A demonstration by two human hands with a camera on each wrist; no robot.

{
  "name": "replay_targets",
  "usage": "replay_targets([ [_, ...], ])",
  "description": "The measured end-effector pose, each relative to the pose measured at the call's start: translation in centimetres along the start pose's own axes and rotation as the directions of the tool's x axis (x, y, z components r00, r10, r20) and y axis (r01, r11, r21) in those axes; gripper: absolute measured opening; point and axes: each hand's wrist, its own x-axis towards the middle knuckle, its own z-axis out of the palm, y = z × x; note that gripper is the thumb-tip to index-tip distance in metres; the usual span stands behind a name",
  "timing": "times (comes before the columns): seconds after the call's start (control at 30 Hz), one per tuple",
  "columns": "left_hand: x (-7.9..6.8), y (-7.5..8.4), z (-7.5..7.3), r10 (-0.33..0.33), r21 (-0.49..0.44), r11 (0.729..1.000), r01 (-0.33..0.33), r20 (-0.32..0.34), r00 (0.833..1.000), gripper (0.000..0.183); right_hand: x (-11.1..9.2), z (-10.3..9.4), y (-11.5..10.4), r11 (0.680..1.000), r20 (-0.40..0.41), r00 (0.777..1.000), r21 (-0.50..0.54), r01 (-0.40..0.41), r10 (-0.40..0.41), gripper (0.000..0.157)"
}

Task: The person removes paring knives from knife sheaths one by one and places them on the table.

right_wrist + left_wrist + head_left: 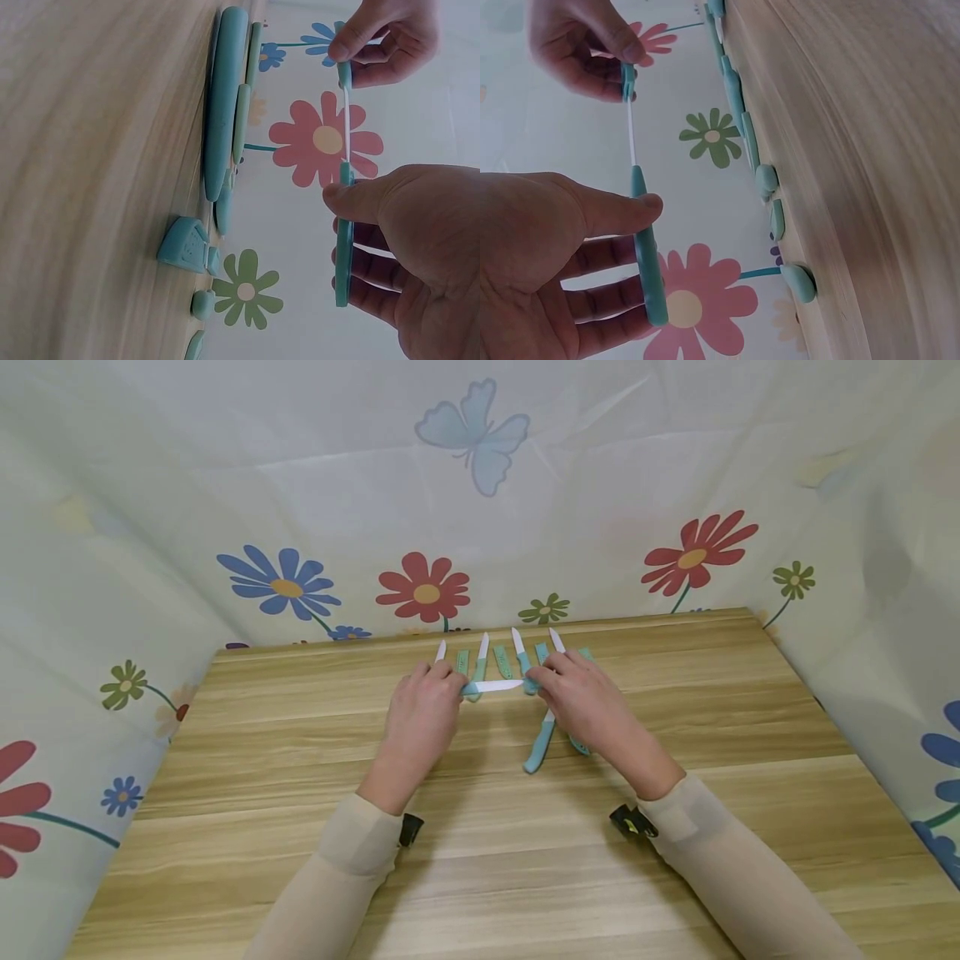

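Note:
My left hand (pixel 426 703) pinches the turquoise handle of a paring knife (pixel 649 262) between thumb and fingers. Its white blade points right, held above the table. With my right hand (pixel 587 695) I pinch a turquoise blade sheath (pixel 344 259), its mouth right at the blade's tip. In the right wrist view the knife and sheath form one line, and part of the white blade shows between them. Beneath the right hand, another knife with a turquoise handle (pixel 539 747) lies on the table, a turquoise sheath (pixel 580 746) beside it.
On the wooden table (pixel 480 860), a row of white-bladed knives lies toward the back, including a green-handled knife (pixel 480 668). Green sheaths (pixel 502 662) lie between them. A flower-printed cloth (pixel 585 527) stands behind the back edge and along both sides.

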Motion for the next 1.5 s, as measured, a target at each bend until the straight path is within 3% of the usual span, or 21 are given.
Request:
replay_targets([
  [0.67, -0.6, -0.6, -0.1, -0.085, -0.03, 0.996, 0.087, 0.067, 0.994, 0.017, 0.0, 0.3, 0.0, 1.0, 0.008, 1.0, 0.003, -0.024, 0.024, 0.022],
  [1.0, -1.2, -0.6, -0.4, -0.129, -0.041, 0.99, 0.133, 0.099, 0.987, 0.016, 0.4, 0.1, -0.5, 0.994, 0.064, 0.992, -0.003, -0.109, 0.109, 0.024],
  [1.27, -1.5, 0.1, -0.8, -0.187, -0.06, 0.978, 0.199, 0.169, 0.968, 0.015, 1.0, -0.2, -1.2, 0.963, 0.18, 0.955, 0.092, -0.255, 0.236, 0.029],
  [1.5, -1.7, 0.7, -0.8, -0.235, -0.078, 0.963, 0.259, 0.233, 0.944, 0.011, 1.8, 0.0, -2.1, 0.898, 0.281, 0.897, 0.182, -0.4, 0.343, 0.034],
])
